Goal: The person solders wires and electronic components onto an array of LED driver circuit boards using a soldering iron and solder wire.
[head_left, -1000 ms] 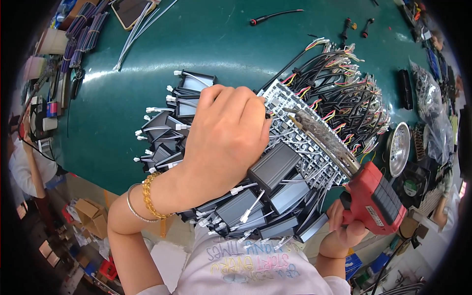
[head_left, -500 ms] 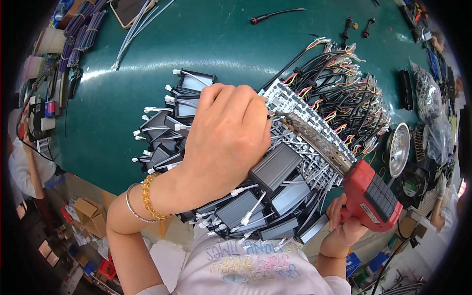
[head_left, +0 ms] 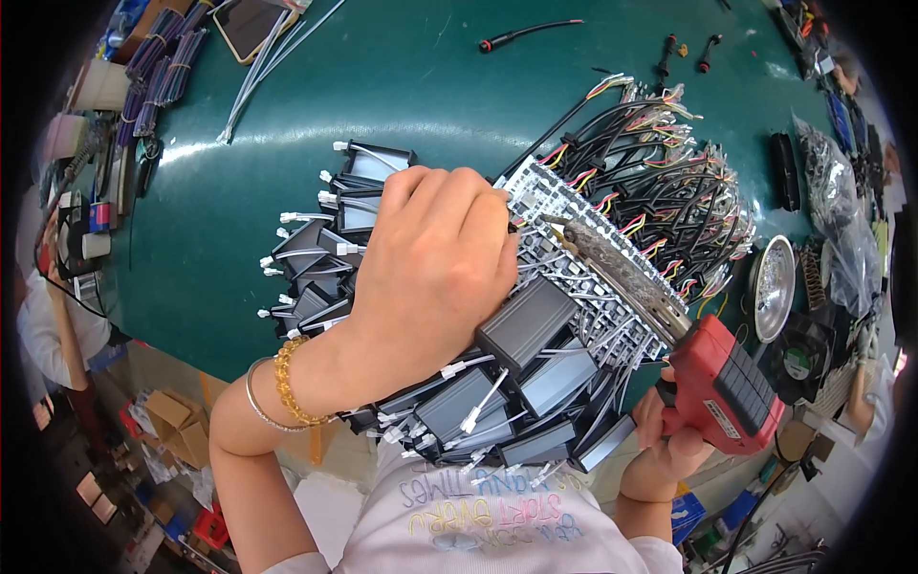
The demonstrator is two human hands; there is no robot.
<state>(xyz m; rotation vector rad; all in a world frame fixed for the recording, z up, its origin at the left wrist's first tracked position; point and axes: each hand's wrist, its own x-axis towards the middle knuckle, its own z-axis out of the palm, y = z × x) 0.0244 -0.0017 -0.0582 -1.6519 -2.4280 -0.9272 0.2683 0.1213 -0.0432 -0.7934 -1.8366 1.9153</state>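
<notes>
My left hand [head_left: 435, 258] is closed in a pinch at the upper left edge of a white circuit board panel [head_left: 529, 196]; what its fingertips hold is hidden beneath them. In my right hand [head_left: 669, 435] is a red soldering gun [head_left: 722, 387], gripped by its handle. Its dark, crusted tip [head_left: 579, 236] lies slantwise over the panel, just right of my left fingers. Black cables [head_left: 660, 163] with bared coloured wires fan out beyond the panel. On the near side, grey metal housings [head_left: 531, 325] with white-plugged leads crowd around and under my left forearm.
A black cable with a red ring [head_left: 526, 34] lies on the green table [head_left: 229, 258]. At the far left are a phone [head_left: 251, 29] and wire bundles [head_left: 158, 81]. A metal dish [head_left: 773, 289], a fan [head_left: 803, 359] and a plastic bag [head_left: 841, 210] stand right. Other people work at both sides.
The soldering gun's tip has shifted slightly right, away from my left fingers. The whole view has slid a little left. Both hands keep their grips.
</notes>
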